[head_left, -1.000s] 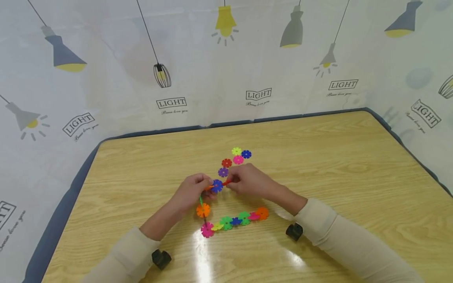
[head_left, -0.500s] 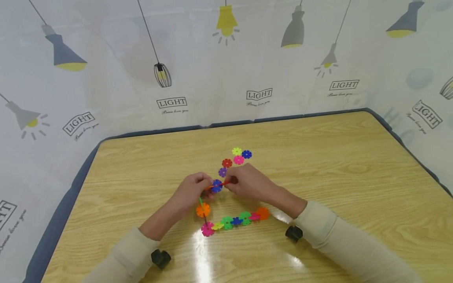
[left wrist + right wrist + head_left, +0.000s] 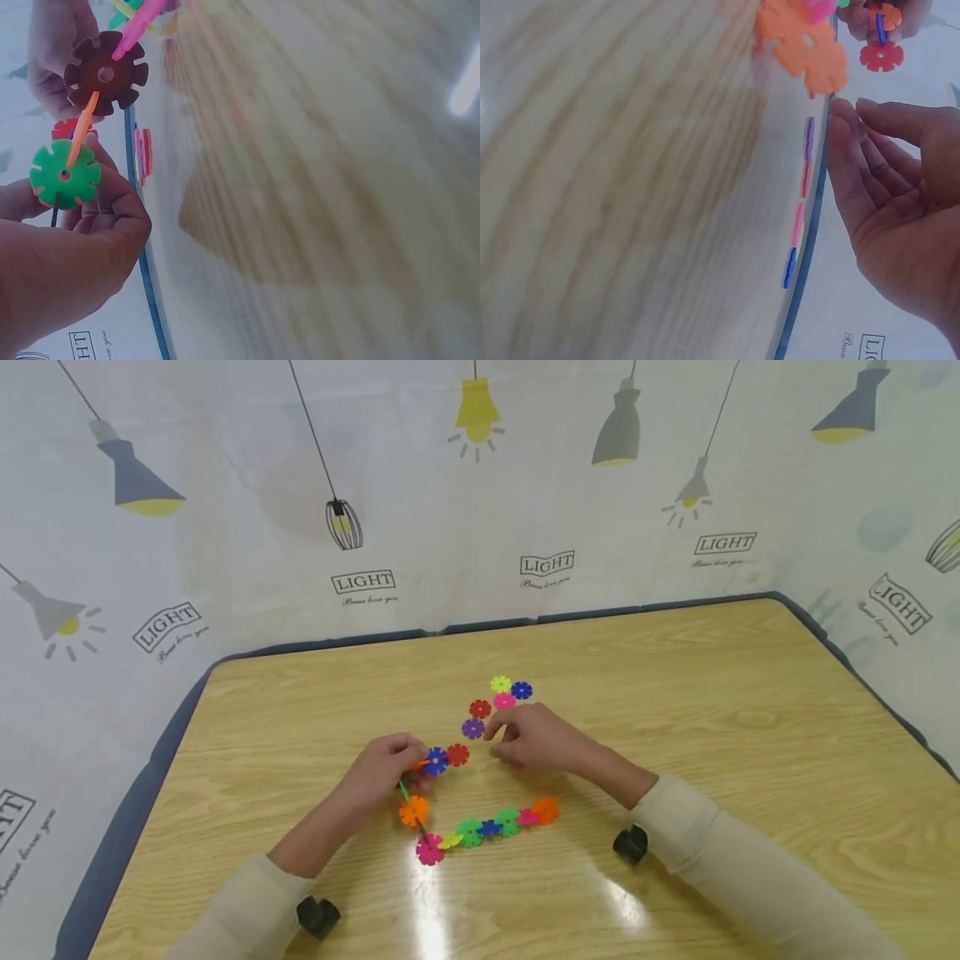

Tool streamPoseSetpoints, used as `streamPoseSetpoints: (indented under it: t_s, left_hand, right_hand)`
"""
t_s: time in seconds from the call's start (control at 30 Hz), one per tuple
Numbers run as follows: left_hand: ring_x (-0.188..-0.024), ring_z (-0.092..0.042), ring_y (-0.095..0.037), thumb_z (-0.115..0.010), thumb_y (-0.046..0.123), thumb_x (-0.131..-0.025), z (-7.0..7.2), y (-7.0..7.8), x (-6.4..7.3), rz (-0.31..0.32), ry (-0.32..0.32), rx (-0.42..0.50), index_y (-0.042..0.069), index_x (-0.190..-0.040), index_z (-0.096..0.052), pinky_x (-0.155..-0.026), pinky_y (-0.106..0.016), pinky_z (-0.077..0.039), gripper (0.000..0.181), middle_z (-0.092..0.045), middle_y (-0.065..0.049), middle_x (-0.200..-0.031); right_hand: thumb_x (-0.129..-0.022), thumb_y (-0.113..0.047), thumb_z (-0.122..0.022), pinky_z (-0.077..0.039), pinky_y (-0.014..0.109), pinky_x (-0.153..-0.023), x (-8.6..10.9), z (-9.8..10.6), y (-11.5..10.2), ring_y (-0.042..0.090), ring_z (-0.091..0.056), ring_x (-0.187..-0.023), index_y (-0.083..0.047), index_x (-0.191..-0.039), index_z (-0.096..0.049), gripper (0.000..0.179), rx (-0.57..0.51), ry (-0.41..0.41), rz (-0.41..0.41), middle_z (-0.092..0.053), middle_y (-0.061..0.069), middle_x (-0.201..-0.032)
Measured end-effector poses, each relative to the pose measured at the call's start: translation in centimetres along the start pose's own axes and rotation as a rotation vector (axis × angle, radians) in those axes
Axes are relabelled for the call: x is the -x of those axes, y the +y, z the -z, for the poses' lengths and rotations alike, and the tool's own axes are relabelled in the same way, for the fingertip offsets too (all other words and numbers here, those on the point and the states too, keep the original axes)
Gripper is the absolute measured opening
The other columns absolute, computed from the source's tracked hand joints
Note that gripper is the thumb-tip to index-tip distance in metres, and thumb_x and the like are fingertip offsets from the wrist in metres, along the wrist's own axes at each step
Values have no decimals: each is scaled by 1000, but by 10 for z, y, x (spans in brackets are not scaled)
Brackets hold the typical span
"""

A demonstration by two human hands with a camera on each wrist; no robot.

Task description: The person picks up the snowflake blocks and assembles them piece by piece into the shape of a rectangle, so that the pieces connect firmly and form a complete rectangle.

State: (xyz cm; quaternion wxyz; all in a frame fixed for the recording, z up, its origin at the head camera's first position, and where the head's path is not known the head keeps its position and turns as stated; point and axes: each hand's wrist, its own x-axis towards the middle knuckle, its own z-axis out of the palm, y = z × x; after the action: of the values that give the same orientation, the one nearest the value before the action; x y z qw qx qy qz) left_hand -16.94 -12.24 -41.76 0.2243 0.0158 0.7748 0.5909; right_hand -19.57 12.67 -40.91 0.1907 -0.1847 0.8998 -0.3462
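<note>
My left hand [image 3: 381, 774] pinches a chain of slotted plastic flower discs at an orange disc [image 3: 889, 16]. A blue disc [image 3: 436, 762] and a red disc [image 3: 457, 755] extend from its fingertips toward the right. Downward, the chain continues through a green disc [image 3: 65, 174], another orange disc [image 3: 414, 811] and a brown disc [image 3: 106, 73] to a pink disc [image 3: 430, 850]. From there, several linked discs run right to an orange end disc [image 3: 547, 810]. Beside the loose purple disc [image 3: 472, 728], my right hand [image 3: 542, 739] holds nothing, its thumb and fingers apart.
Loose discs lie beyond the hands: a red disc [image 3: 480, 709], a pink one [image 3: 505, 702], a yellow one [image 3: 501, 683] and a blue one [image 3: 521, 690]. The wooden table [image 3: 712, 693] meets a lamp-printed curtain [image 3: 450, 527] at its far edge.
My right hand has let go of the red disc, which now stays joined to the blue one. My left hand has shifted left and slightly down, drawing the chain along.
</note>
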Motion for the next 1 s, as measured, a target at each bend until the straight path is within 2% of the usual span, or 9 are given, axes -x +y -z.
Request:
streamPoseSetpoints:
  t_s: [0.13,0.37,0.47,0.67,0.77,0.9,1.0]
  left_hand:
    - [-69,-62,-18,-49,18,-102,3,-1,1,14,-2,3,-4,-100,-61,-71,-29,-52,25,-64,-7,-77]
    - [-68,-62,-17,-48,16,-103,4,1,2,38,-9,20,-3,-109,-61,-69,-28,-53,24,-65,-8,-82]
    - [-69,-63,-17,-47,15,-103,5,2,2,46,-11,8,-3,-111,-61,-69,-28,-54,24,-66,-8,-84]
    - [-70,-64,-18,-48,15,-102,2,2,1,68,4,-7,0,-111,-62,-71,-28,-55,22,-68,-8,-85]
    - [-70,-64,-18,-49,13,-101,1,0,-1,64,-3,5,1,-113,-63,-71,-29,-55,22,-69,-7,-87]
    - [-68,-65,-18,-52,15,-100,-1,0,-2,54,-16,17,2,-115,-64,-71,-29,-55,23,-69,-6,-87]
    - [-67,-64,-18,-56,18,-99,-5,0,-3,50,-14,9,3,-114,-65,-70,-28,-54,23,-68,-6,-86]
  right_hand:
    - [-93,-19,-66,-54,28,-59,-8,0,3,17,-63,-58,-11,-113,-68,22,-62,-50,-9,-66,3,-70]
    - [-95,-17,-64,-57,33,-58,-23,-5,5,20,-67,-60,-12,-124,-66,29,-252,-169,-23,-67,7,-73]
    - [-95,-19,-64,-57,34,-56,-27,-8,6,21,-67,-58,-16,-126,-65,32,-284,-197,-41,-67,8,-71]
    - [-94,-20,-64,-57,36,-53,-32,-12,3,21,-64,-51,-22,-130,-63,36,-278,-226,-52,-66,10,-66]
    - [-94,-19,-64,-55,35,-50,-33,-15,2,20,-62,-48,-23,-131,-62,37,-227,-223,-34,-63,9,-63]
    - [-95,-19,-64,-53,31,-48,-34,-18,0,18,-60,-45,-22,-126,-65,32,-123,-207,6,-60,5,-59]
    - [-93,-18,-66,-53,31,-48,-33,-19,-3,17,-58,-45,-19,-118,-66,24,-93,-203,-7,-60,5,-60]
